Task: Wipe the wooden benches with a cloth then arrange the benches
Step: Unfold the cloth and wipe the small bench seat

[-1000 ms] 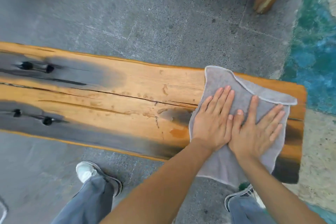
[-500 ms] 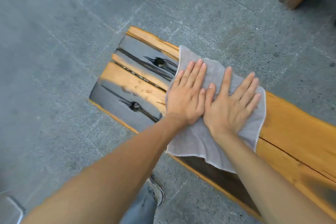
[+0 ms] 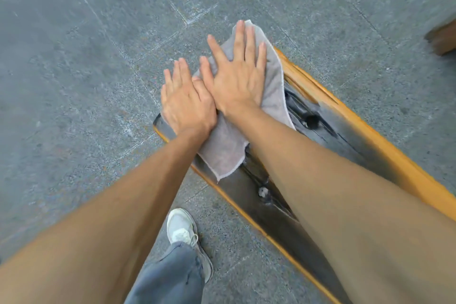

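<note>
A long wooden bench [image 3: 385, 153], orange with dark grey patches and black knot holes, runs from the centre to the lower right. A grey cloth [image 3: 223, 153] lies over its far left end. My left hand [image 3: 187, 103] and my right hand [image 3: 237, 76] rest flat on the cloth side by side, fingers straight and slightly spread, pressing it onto the wood. The right fingertips reach the cloth's far edge at the bench end. My forearms hide much of the bench top.
Grey stone paving [image 3: 86, 81] surrounds the bench. A corner of another wooden bench [image 3: 443, 41] shows at the right edge. My white shoe [image 3: 181, 228] and jeans leg [image 3: 170, 276] stand on the paving just beside the bench's near edge.
Both hands have slid the cloth along the bench from its right end to its left end. The view has swung left with them.
</note>
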